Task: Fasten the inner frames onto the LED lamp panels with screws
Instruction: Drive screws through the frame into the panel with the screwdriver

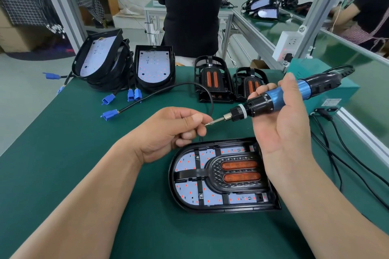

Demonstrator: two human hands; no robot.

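While the right grip (282,128) is closed round the screwdriver (261,103), held tilted above the table (73,153), the left grip (168,130) pinches a screw (207,124) at the bit's tip. Beneath both, the panel (187,163) lies flat with a frame (237,183) seated in it. More frames (212,82) and cabled panels (153,65) stand along the far edge, well apart.

Lamp panel (185,163) at lower centre, inner frame (237,172) in it, screwdriver (273,99) above it, screw (207,124) at its tip, stacked panels (96,59) at upper left, spare inner frames (212,82) right of them, control box (345,88) at right edge
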